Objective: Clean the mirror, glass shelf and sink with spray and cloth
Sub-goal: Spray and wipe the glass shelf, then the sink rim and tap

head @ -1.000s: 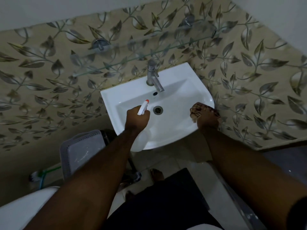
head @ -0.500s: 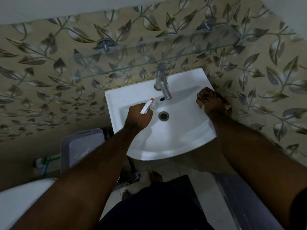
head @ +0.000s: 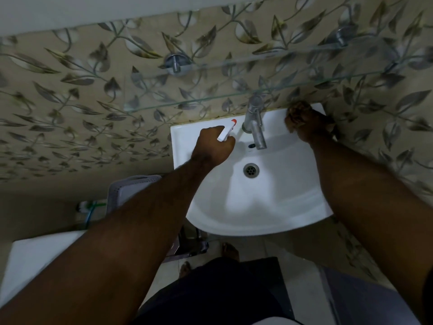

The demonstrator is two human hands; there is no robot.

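The left hand (head: 212, 146), clenched round a spray bottle (head: 226, 130), aims its nozzle up-right past the tap (head: 254, 126), while the right hand (head: 304, 123) presses what looks like a cloth on the sink (head: 269, 207) rim's far right corner.

A leaf-patterned tiled wall (head: 70, 109) fills the background. A grey perforated basket (head: 131, 188) stands on the floor below it, beside a white toilet tank (head: 39, 259).

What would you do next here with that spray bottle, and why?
Probably squeeze the trigger. The left hand holds the spray bottle with its red tip aimed at the back ledge of the sink, beside the tap. The right hand rests on the back right corner, seemingly on a cloth I cannot make out, ready to wipe.
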